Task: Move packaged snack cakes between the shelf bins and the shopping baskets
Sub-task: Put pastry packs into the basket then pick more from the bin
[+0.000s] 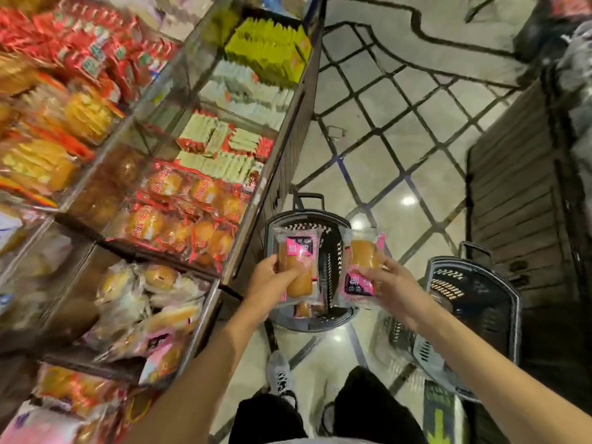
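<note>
Left hand (272, 278) is curled round one pink-labelled snack cake pack (299, 267), held over the nearer dark basket (339, 225), where more packs are seen at the bottom; right hand (389, 283) is pinched on a second pack (362, 267), held between that basket and the second basket (509, 302); similar packs are piled in the shelf bin (205, 318) at left

My view is bright in the middle and darker at the right side and lower left of the frame. Light comes from above: I see white glare spots on the shiny floor (408, 200) near the center. The shelf bins (96, 129) at the upper left look smeared with blur. Lines bend at the edges. The snack packs in the middle look fairly sharp.
</note>
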